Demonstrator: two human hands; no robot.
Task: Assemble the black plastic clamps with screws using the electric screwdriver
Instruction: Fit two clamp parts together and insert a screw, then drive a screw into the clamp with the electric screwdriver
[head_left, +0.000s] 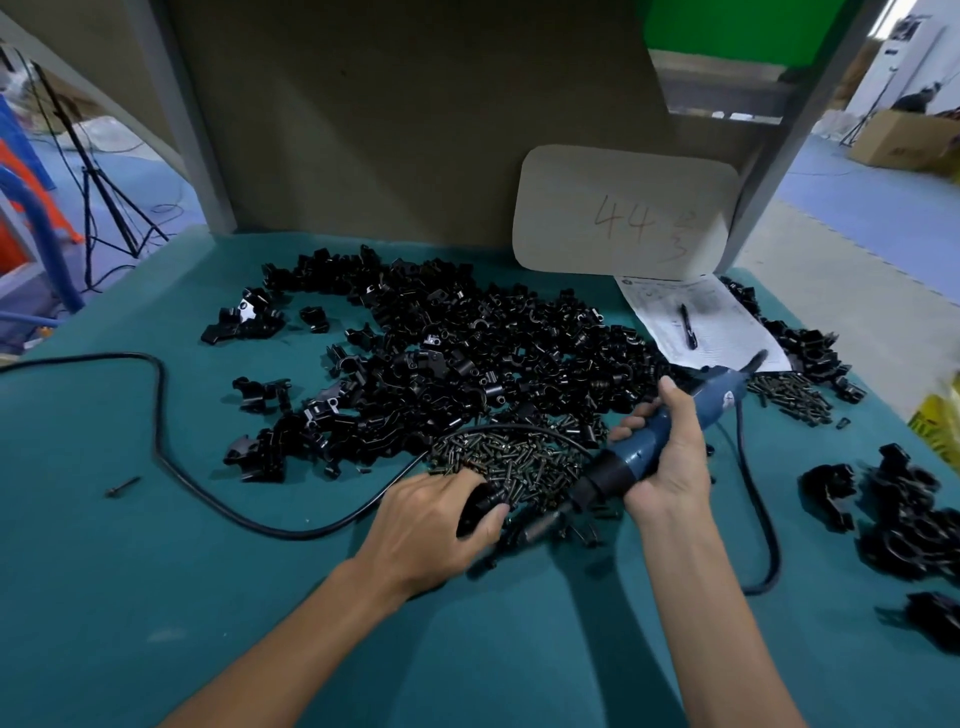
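Left hand (434, 525) grips a black clamp (475, 512) at the near edge of the screw pile (519, 460). Right hand (672, 462) clutches the electric screwdriver (640, 457) just right of it, bit angled toward the pile. The clamp heap (467, 338) crowds in behind the pile, and the power cable (208, 493) loops off to its left.

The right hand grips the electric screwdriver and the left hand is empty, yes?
No: the left hand grips a black clamp, as the head view shows. The right hand does grip the electric screwdriver.

A teal-covered table (130, 597) bearing heaped black plastic clamps (467, 353), dark metal screws (519, 462) lying beside them, thick black cable (161, 415) snaking across
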